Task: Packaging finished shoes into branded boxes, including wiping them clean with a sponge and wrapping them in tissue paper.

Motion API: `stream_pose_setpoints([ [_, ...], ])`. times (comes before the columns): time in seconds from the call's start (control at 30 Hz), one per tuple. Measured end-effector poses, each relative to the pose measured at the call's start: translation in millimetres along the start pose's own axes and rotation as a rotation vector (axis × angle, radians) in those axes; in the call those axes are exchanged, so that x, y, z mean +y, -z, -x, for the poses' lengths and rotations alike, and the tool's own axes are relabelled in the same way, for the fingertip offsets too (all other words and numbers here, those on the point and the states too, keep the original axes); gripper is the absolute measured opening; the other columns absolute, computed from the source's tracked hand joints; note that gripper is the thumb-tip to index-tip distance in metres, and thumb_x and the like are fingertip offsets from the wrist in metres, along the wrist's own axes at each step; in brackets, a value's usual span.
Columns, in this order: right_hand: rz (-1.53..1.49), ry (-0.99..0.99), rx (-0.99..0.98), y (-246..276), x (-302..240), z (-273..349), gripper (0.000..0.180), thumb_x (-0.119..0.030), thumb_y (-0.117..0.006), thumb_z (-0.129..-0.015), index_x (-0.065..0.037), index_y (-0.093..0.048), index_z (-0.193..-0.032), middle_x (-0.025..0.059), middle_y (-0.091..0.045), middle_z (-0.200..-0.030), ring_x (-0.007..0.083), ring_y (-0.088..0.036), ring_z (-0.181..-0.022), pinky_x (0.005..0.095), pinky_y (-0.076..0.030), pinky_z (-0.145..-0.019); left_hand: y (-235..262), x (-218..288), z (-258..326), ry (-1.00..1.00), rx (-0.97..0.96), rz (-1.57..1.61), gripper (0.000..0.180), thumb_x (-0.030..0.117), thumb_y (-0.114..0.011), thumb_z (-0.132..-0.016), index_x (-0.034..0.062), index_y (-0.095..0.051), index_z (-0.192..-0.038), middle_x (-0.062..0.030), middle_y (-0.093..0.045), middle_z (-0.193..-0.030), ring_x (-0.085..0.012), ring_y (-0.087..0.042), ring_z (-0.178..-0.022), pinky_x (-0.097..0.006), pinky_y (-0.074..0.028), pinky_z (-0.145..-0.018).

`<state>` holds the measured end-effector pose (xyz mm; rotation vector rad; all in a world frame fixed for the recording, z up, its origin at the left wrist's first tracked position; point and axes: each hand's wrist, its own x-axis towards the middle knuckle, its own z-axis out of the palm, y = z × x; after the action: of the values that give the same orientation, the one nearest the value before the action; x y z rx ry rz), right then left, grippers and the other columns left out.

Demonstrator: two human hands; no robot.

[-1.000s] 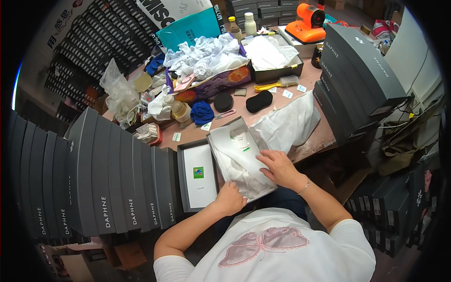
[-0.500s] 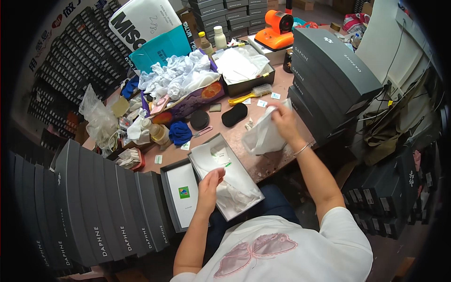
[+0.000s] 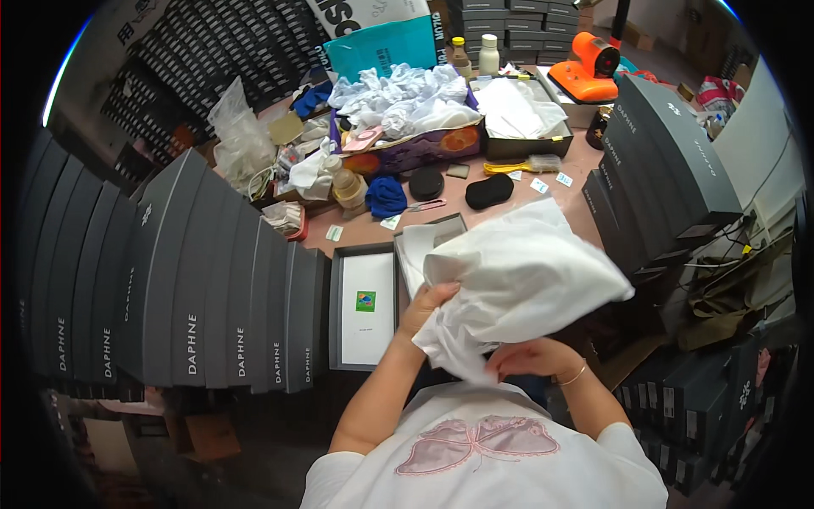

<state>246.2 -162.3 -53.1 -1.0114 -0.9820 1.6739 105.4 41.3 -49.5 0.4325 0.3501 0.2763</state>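
A puffed-out white bag (image 3: 530, 267) is spread between my hands, covering much of the open grey box (image 3: 445, 227) behind it. My left hand (image 3: 431, 307) grips the bag's left side, with part of its fingers behind the white material. At the bag's lower edge, my right hand (image 3: 543, 360) is closed with fingertips pinched on a smeared corner of it. Whatever the bag contains, if anything, cannot be seen. Left of the box lies a grey box lid (image 3: 365, 335), white inside, with a small green square sticker (image 3: 365, 301).
Tall grey shoebox stacks stand at left (image 3: 199, 280) and right (image 3: 666, 161). Farther back are a purple carton (image 3: 415, 157) of crumpled white paper, a tray (image 3: 530, 146) of white sheets, a yellow-handled brush (image 3: 517, 165), a black oval pad (image 3: 489, 191), a blue cloth (image 3: 387, 198) and an orange device (image 3: 585, 72).
My right hand has brought the white bag from the right to in front of me. My left hand has left the box interior and taken hold of the bag. The view has shifted left.
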Motion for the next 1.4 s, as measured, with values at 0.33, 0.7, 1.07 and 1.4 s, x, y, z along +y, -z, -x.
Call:
stream_pose_setpoints([
  [0.33,0.541,0.195,0.591,5.8,-37.2,-56.8,0.065,-0.023,-0.067,-0.083,0.001,-0.039,-0.137,0.0177,-0.048,-0.135,0.0288,-0.046,-0.126,0.0366,-0.033,-0.106,31.2,20.8,-51.8,-0.393,0.304,-0.332,0.077,0.020,-0.059,-0.092,0.0054,-0.011,-0.150,-0.0186,-0.045,-0.135,-0.0250,-0.054,-0.115,-0.035,-0.048,-0.092],
  [0.7,1.307,0.350,0.879,31.9,42.7,-125.4,0.028,-0.013,-0.060,-0.081,-0.004,-0.058,-0.107,0.0116,-0.056,-0.106,0.0313,-0.048,-0.117,0.0628,-0.023,-0.105,46.0,-4.0,-42.5,-0.481,0.241,-0.493,0.076,0.010,-0.060,-0.090,-0.0052,-0.014,-0.148,-0.0199,-0.038,-0.141,-0.0237,-0.043,-0.126,-0.031,-0.036,-0.105],
  [1.07,1.817,0.276,0.787,49.4,51.7,-168.3,0.028,-0.015,-0.050,-0.085,-0.002,-0.060,-0.108,0.0095,-0.059,-0.109,0.0273,-0.050,-0.118,0.0678,-0.013,-0.109,38.2,-22.7,-12.0,-0.744,0.247,-2.157,0.046,0.003,-0.052,-0.083,-0.0049,-0.049,-0.128,-0.0256,-0.042,-0.138,-0.0382,-0.029,-0.138,-0.059,-0.020,-0.110],
  [1.4,1.551,0.287,0.621,13.2,-21.0,-154.1,0.038,-0.003,-0.056,-0.080,-0.004,-0.057,-0.118,0.0129,-0.057,-0.118,0.0297,-0.052,-0.114,0.0589,-0.026,-0.106,159.1,-33.1,51.0,-0.346,0.609,-1.812,0.079,0.012,-0.067,-0.077,-0.0022,-0.027,-0.143,-0.0283,-0.044,-0.133,-0.0433,-0.040,-0.127,-0.048,-0.034,-0.106],
])
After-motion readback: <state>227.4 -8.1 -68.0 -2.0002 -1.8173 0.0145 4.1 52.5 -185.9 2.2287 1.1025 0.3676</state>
